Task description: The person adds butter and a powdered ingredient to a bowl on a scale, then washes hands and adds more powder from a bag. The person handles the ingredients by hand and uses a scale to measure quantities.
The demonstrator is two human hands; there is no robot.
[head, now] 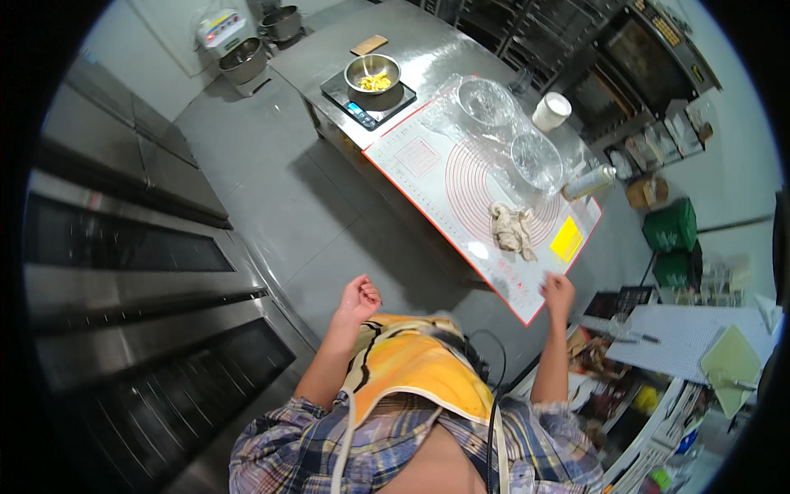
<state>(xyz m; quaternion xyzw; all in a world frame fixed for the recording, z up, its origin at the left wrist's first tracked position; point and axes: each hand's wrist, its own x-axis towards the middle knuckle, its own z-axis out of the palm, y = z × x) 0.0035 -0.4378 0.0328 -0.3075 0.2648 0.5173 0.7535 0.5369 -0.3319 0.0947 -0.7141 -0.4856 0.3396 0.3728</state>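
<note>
My left hand (360, 299) hangs over the floor in front of the apron, its fingers curled in and nothing visible in them. Somewhat blurred, my right hand (557, 293) is over the near right corner of a silicone baking mat (426, 191) with red rings; its grip is unclear. Closest to that hand on the mat are a crumpled cloth (512, 231) and a yellow rectangle (566, 239). Two clear round containers (537, 163) stand farther back amid clear plastic film (447, 120). At the far left, a steel bowl (372, 74) with yellow pieces rests on a lit digital scale (369, 106).
The mat covers part of a steel table (426, 37). A stack of white cups (551, 111) and a spray can (589, 182) stand along its far right side. Steel cabinets (142, 259) line my left; a side counter (673, 336) with a green cutting board (731, 370) is right.
</note>
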